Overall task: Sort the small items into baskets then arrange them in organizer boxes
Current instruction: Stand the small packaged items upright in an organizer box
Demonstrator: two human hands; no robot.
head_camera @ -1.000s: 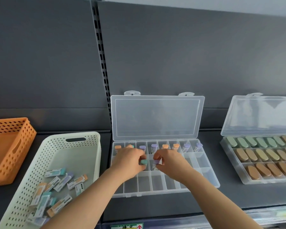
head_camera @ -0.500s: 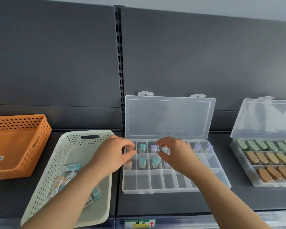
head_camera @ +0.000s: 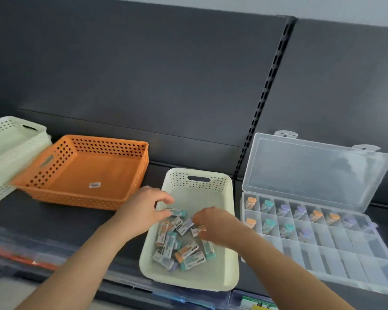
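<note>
A cream perforated basket sits in the middle of the shelf with several small wrapped erasers piled inside. My left hand reaches over its left rim and pinches a teal-tipped eraser. My right hand is inside the basket, fingers curled round an orange-tipped eraser. To the right lies a clear organizer box with its lid propped open; orange, teal and purple erasers stand in its two far rows.
An empty orange basket stands left of the cream one, and stacked cream baskets are at the far left. A dark back panel rises behind the shelf. The shelf's front edge carries label strips.
Both hands left the organizer box and moved left into the cream basket, each taking hold of an eraser. The view swung left, bringing the orange basket fully into sight.
</note>
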